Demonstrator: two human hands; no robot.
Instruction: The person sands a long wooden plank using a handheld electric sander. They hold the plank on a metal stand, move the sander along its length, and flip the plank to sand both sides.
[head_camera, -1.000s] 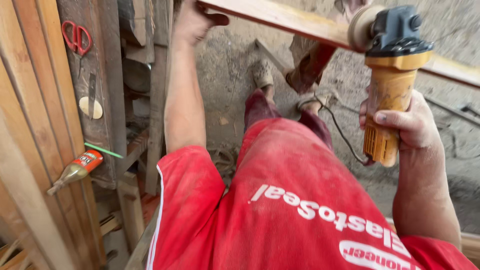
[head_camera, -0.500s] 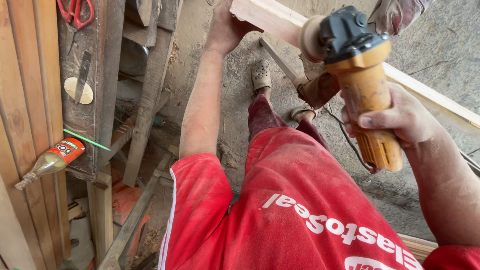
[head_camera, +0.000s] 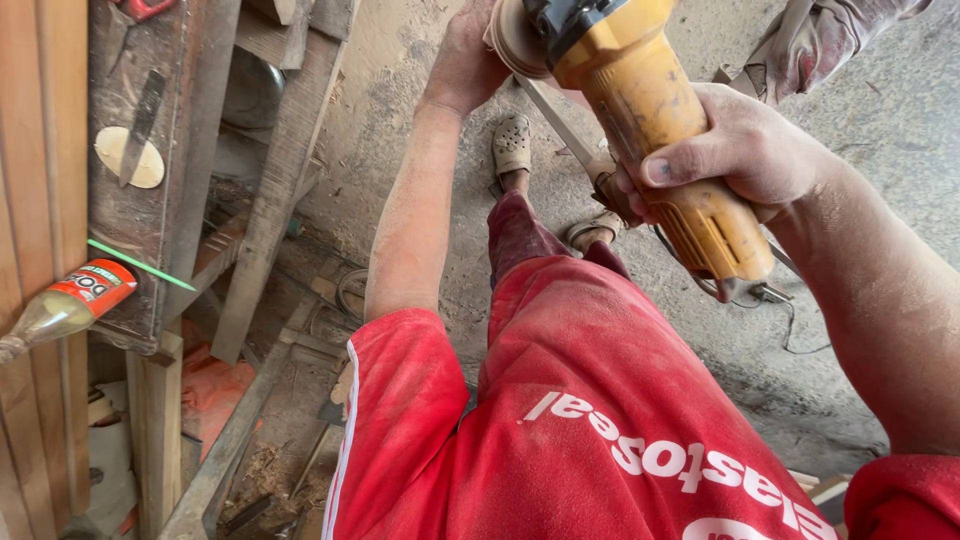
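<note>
Yellow grinder (head_camera: 655, 120) in the curled right hand (head_camera: 745, 150), left hand (head_camera: 462, 62) outstretched.

Right hand (head_camera: 740, 150) at two o'clock grips a yellow angle grinder (head_camera: 650, 110); left hand (head_camera: 465, 60) at twelve o'clock presses a wooden strip (head_camera: 560, 125).

I wear a red short-sleeved shirt (head_camera: 600, 430) with white lettering across it and a thin white seam line, dark red trousers (head_camera: 525, 235), and dusty grey clogs (head_camera: 512, 143); my bare forearms are powdered with fine dust
</note>
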